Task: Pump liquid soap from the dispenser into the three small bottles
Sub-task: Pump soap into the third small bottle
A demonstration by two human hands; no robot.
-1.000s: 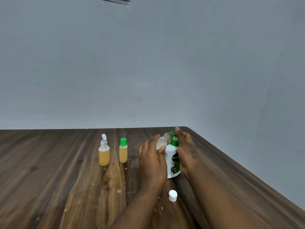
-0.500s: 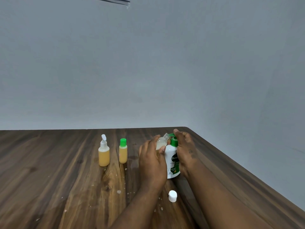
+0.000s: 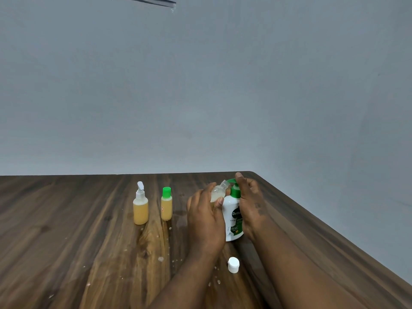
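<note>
- Tipping toward the green pump (image 3: pixel 231 188), the clear bottle (image 3: pixel 216 193) rests in the left hand (image 3: pixel 206 219), fingers curled round it; neck slanting up and right, mouth just beside the spout
- right hand (image 3: pixel 251 204) wraps the upright dispenser (image 3: pixel 233 216), one finger over the pump top, nearer the press
- white-topped bottle (image 3: pixel 140 206) and green-capped bottle (image 3: pixel 166 205), both amber-filled, stand well apart leftward; loose cap (image 3: pixel 233 264) lies on the table (image 3: pixel 66 241)

A dark wooden tabletop (image 3: pixel 66 230) with streaked grain meets a plain grey wall (image 3: pixel 200 85) along its far edge. Pale droplets (image 3: pixel 160 259) dot its middle, toward the near edge. A thin shiny strip (image 3: pixel 145 0) crosses the wall's top.
</note>
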